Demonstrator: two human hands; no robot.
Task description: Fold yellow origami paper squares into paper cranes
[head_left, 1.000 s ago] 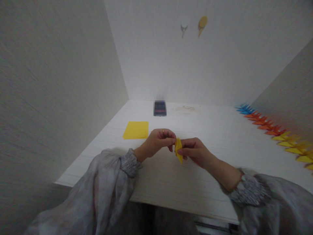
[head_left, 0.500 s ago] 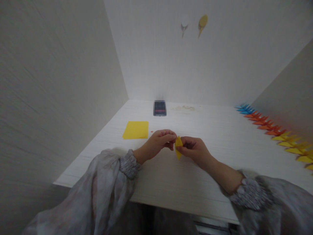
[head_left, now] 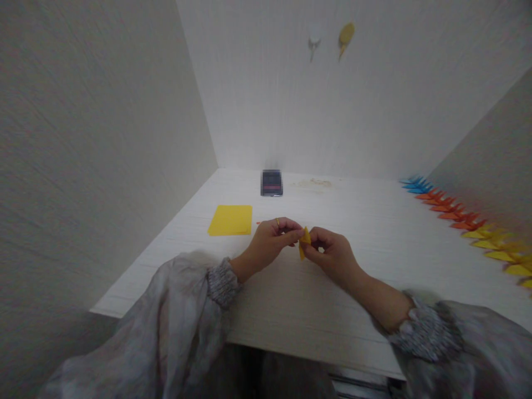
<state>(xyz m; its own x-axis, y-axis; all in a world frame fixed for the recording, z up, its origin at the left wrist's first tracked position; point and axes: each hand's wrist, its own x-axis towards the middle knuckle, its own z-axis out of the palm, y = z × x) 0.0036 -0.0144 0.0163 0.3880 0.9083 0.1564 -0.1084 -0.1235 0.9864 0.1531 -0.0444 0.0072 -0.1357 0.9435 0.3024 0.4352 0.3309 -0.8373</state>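
Observation:
A small folded piece of yellow origami paper (head_left: 306, 235) is held up between my two hands, over the front middle of the table. My left hand (head_left: 274, 238), with a ring on one finger, pinches its upper left side between thumb and fingers. From the other side, my right hand (head_left: 330, 249) grips the lower part between thumb and forefinger. One narrow yellow point hangs below the fingers. The fingertips cover some of the folds.
A stack of square yellow paper (head_left: 230, 220) lies left of my hands. A dark blurred-out device (head_left: 271, 183) rests near the back wall. Along the right wall runs a row of folded paper cranes (head_left: 457, 216) in blue, orange and yellow. Two hooks (head_left: 346, 34) are on the wall.
My left fingers have moved right and now pinch the folded paper's upper part. The paper has turned and bent in my hands, and its lower point shows differently.

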